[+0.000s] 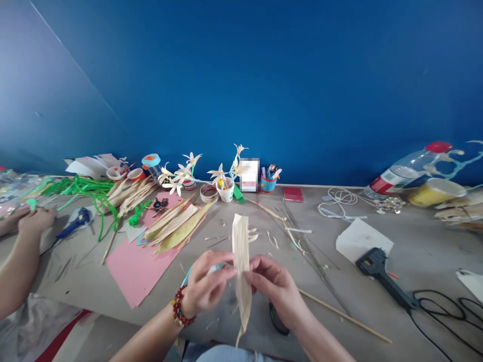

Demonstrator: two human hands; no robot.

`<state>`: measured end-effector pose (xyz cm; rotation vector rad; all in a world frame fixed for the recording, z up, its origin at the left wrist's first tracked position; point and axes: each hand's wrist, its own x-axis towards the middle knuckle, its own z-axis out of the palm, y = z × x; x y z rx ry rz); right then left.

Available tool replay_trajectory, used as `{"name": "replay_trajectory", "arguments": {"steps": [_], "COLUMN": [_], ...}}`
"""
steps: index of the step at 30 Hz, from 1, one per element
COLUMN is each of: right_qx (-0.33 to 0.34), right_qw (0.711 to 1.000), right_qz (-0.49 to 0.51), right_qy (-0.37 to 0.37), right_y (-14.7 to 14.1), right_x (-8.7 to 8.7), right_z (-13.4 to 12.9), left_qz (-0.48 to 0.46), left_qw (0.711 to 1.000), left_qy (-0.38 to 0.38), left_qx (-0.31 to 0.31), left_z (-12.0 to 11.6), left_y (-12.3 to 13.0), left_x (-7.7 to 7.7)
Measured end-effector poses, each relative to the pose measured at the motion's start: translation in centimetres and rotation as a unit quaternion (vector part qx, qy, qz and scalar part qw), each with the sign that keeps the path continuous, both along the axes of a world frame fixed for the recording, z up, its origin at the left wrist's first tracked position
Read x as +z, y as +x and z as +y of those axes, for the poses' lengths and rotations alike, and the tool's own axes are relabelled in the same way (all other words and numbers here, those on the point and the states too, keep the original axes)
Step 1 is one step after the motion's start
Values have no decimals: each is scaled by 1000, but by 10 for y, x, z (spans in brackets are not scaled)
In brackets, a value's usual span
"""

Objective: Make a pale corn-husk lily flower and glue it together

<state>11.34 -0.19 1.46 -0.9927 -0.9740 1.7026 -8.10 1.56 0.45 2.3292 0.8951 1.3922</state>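
A pale dried corn husk (242,251) stands upright between my hands, its narrow tail hanging toward my lap. My right hand (277,284) pinches the husk's right edge between thumb and fingers. From the other side, my left hand (209,284), slightly blurred and wearing a beaded bracelet (180,309), has its fingertips on the husk. Something light blue (186,275) shows behind my left hand; its kind is unclear. Beyond my hands lie small husk scraps (272,240). A dark rounded object (278,322) is partly hidden below my right hand.
Husks (177,226) lie on pink paper (132,271) at left. Husk flowers (183,173) stand behind, near a white cup (225,190). Thin wires (320,271), a wooden stick (347,317) and a black glue gun (387,276) lie right. Another person's hands (33,221) are far left.
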Motion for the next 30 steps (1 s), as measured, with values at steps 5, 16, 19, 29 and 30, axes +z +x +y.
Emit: {"name": "replay_trajectory", "arguments": {"steps": [5, 16, 19, 29, 30], "right_qx": [-18, -36, -33, -28, -28], "right_qw": [989, 972, 972, 971, 970], "right_qz": [-128, -190, -191, -196, -200], "right_qy": [78, 132, 131, 132, 133], "right_y": [6, 21, 22, 21, 21], "right_x": [-6, 13, 12, 12, 13], "right_z": [-2, 12, 14, 13, 13], "left_qz": [-138, -27, -5, -17, -15], "left_qw": [924, 943, 950, 952, 952], "left_qy": [-356, -330, -310, -304, -305], "left_qx": [-15, -23, -21, -18, -18], "left_z": [3, 5, 5, 4, 3], "left_y": [20, 36, 36, 39, 39], "left_x": [8, 26, 26, 25, 25]}}
